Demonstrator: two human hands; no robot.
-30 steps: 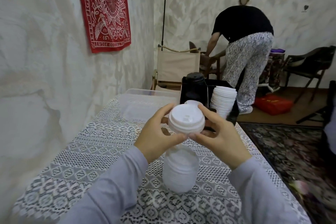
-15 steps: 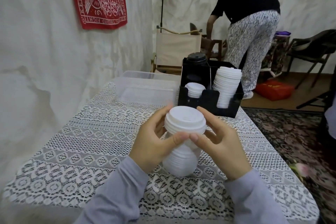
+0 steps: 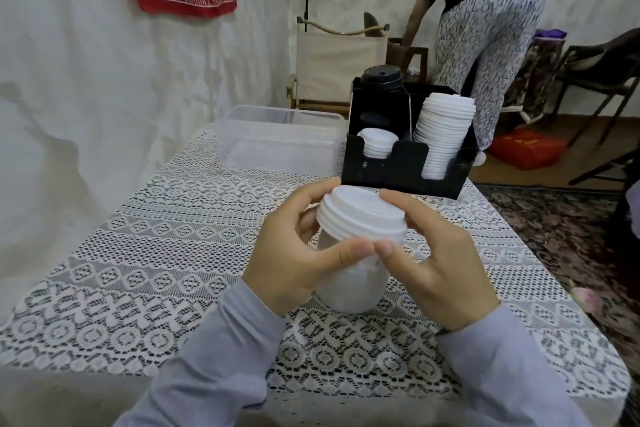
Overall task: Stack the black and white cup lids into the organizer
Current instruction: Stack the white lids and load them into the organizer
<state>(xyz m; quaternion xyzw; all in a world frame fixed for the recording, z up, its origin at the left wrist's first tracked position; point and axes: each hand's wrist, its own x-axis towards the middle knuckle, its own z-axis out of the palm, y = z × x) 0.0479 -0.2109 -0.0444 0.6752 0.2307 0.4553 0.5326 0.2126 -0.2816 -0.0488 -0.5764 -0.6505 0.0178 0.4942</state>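
Two hands share this grip: your left hand and right hand each pinch the rim of the top few white lids between thumb and fingers from opposite sides, likely so the bunch parts evenly from the white stack standing on the bench directly beneath. Whether the bunch has cleared that stack, I cannot tell. Just beyond your fingertips the black organizer holds a tall white column to the right, a short white pile front left and black lids behind it, so the short pile looks the likelier home.
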